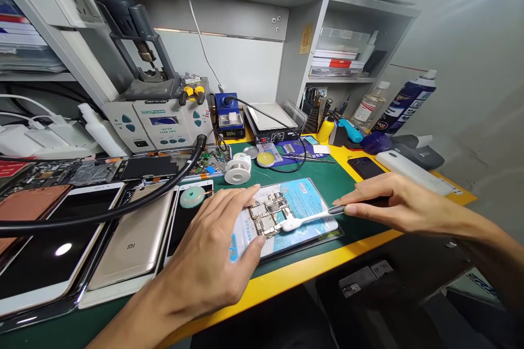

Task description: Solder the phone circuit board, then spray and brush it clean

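A phone circuit board (266, 215) lies on a blue and white printed pad (307, 196) near the table's front edge. My left hand (216, 245) steadies the board from its left side, thumb at the near corner and index finger at the far one. In my right hand (385, 202) is a toothbrush (313, 218) with a white head and a dark grip, pinched between thumb and fingers. Its head rests at the board's right near edge, bristles hidden underneath.
Several phones, among them a gold one (135, 234), lie at the left under a black hose (123, 212). Behind the pad are a solder spool (238, 169), a yellow paste tin (266, 159) and a soldering station (229, 114). A black phone (365, 168) lies beyond my right hand.
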A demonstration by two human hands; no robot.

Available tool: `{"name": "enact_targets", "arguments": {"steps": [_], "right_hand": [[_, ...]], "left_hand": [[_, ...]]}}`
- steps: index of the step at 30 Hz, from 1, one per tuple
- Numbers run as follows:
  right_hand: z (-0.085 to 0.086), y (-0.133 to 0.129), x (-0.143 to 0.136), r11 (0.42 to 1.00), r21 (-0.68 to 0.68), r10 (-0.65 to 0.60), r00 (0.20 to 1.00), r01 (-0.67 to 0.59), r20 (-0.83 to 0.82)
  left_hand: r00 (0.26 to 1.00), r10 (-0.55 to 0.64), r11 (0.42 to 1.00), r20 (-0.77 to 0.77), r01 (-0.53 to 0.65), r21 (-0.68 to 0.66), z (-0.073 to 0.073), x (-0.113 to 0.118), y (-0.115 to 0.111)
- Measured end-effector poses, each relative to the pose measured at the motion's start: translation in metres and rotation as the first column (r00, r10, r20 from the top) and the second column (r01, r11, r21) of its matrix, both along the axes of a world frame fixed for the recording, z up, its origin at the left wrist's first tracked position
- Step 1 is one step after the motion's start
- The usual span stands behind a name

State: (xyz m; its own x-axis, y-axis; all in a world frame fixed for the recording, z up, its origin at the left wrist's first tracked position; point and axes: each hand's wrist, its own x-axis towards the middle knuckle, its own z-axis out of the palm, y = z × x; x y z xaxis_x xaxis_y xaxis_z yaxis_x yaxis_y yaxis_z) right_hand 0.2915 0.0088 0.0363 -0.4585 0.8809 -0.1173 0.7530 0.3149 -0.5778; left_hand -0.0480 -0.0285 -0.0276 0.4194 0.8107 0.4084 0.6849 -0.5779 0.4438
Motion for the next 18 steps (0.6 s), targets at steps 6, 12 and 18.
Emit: {"name": "enact_targets", "arguments": {"steps": [6, 12, 18], "right_hand": [[-0.002, 0.000, -0.008, 0.997, -0.018, 0.078, 0.996, -0.079, -0.030], [0.000, 0.000, 0.008, 0.999, -0.029, -0.034, 0.999, 0.035, 0.031], [-0.002, -0.002, -0.011, 0.997, -0.031, 0.065, 0.997, -0.066, -0.042]], "left_hand": [[1.000, 0.007, 1.000, -0.004, -0.007, 0.019, 0.000, -0.001, 0.000], [1.000, 0.000, 1.000, -0.002, 0.000, -0.005, 0.001, -0.002, 0.000], [1.000, 0.002, 1.000, -0.011, -0.002, 0.002, 0.001, -0.003, -0.001]]}}
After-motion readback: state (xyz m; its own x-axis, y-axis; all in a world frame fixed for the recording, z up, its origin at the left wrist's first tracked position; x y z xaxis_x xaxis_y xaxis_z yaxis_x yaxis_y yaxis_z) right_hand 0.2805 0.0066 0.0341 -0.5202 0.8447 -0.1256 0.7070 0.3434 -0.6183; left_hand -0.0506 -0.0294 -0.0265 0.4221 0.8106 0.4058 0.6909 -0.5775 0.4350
